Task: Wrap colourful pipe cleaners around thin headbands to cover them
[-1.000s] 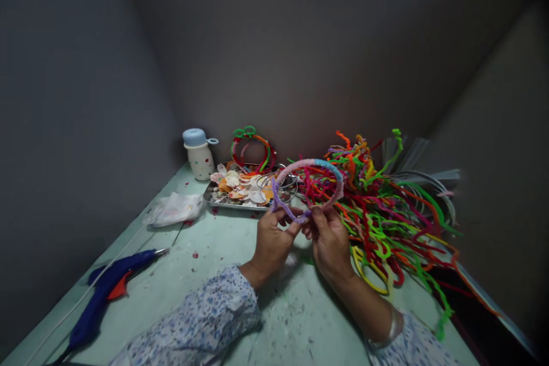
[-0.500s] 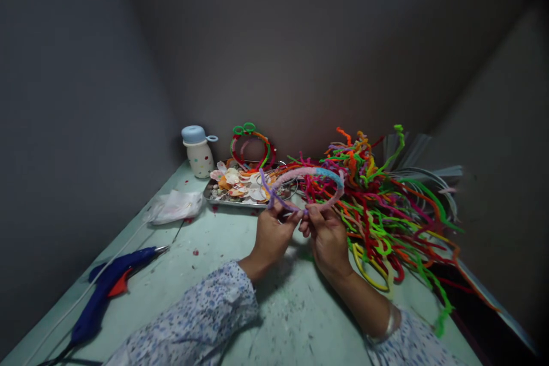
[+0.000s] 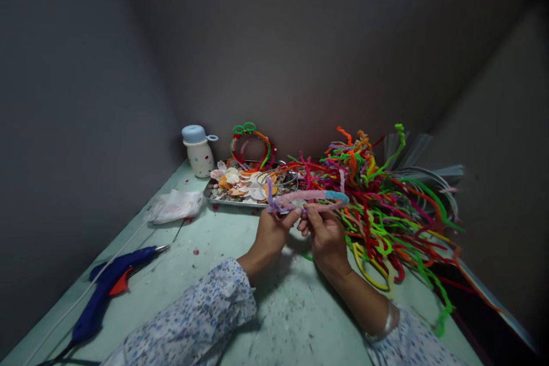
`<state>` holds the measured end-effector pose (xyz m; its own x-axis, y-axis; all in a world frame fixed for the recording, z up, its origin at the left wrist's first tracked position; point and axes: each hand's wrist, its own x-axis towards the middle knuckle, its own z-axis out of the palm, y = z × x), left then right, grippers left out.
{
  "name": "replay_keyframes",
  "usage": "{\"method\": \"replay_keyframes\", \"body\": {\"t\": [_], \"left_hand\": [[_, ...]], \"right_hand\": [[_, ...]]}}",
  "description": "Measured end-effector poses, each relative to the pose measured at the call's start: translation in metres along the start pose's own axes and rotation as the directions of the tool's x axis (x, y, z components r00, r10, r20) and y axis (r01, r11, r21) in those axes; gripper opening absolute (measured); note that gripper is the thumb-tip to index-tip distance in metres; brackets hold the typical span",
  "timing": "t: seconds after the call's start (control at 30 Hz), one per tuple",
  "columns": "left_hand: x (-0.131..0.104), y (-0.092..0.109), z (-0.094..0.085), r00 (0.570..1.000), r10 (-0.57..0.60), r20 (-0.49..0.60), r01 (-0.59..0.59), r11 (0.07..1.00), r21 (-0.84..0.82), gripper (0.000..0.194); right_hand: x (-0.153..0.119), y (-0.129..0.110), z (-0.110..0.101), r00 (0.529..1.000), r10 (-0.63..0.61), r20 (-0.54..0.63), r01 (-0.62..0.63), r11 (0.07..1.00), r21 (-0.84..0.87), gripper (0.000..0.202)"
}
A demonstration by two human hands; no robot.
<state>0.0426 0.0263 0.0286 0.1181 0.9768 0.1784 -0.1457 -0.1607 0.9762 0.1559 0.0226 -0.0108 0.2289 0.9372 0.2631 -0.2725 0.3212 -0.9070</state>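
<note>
Between my two hands is a headband (image 3: 315,197) wrapped in fuzzy pink and blue pipe cleaner, tilted so its loop looks nearly flat. My left hand (image 3: 274,231) grips its near left part, thumb pressed against the fingers. A purple pipe cleaner (image 3: 270,190) sticks up beside that hand and runs along the near side toward the other. My right hand (image 3: 328,240) pinches the near side close to the middle, its fingertips almost touching the left thumb. The exact spot under the fingertips is hidden.
A tray (image 3: 234,203) of flower pieces and beads stands behind my hands, near finished headbands (image 3: 268,146) and a bottle (image 3: 199,154). Right lies a heap of pipe cleaners (image 3: 369,200). Left are a plastic bag (image 3: 176,207) and a blue glue gun (image 3: 100,291) with its cord.
The headband's far arc has tipped downward, so the loop appears flatter. Both hands keep their grip and have barely moved.
</note>
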Motion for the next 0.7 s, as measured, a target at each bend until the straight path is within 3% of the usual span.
{"method": "replay_keyframes", "body": {"t": [0.23, 0.4, 0.57, 0.7], "left_hand": [[-0.002, 0.003, -0.001, 0.996, 0.04, 0.074, -0.035, 0.997, -0.074, 0.02], [-0.001, 0.0, 0.002, 0.993, -0.04, 0.111, 0.053, 0.991, -0.121, 0.027], [0.002, -0.005, 0.0, 0.998, -0.054, 0.033, 0.055, 0.998, -0.012, 0.027], [0.004, -0.009, -0.004, 0.999, -0.053, -0.007, 0.053, 0.998, 0.044, 0.023]], "right_hand": [[-0.003, -0.005, 0.002, 1.0, 0.003, 0.022, -0.002, 0.999, -0.034, 0.025], [0.0, -0.001, 0.0, 0.999, 0.04, 0.012, -0.039, 0.998, -0.047, 0.026], [0.006, 0.009, -0.003, 0.994, 0.084, -0.063, -0.077, 0.991, 0.107, 0.029], [0.006, 0.011, -0.004, 0.994, 0.106, -0.04, -0.102, 0.991, 0.09, 0.029]]}}
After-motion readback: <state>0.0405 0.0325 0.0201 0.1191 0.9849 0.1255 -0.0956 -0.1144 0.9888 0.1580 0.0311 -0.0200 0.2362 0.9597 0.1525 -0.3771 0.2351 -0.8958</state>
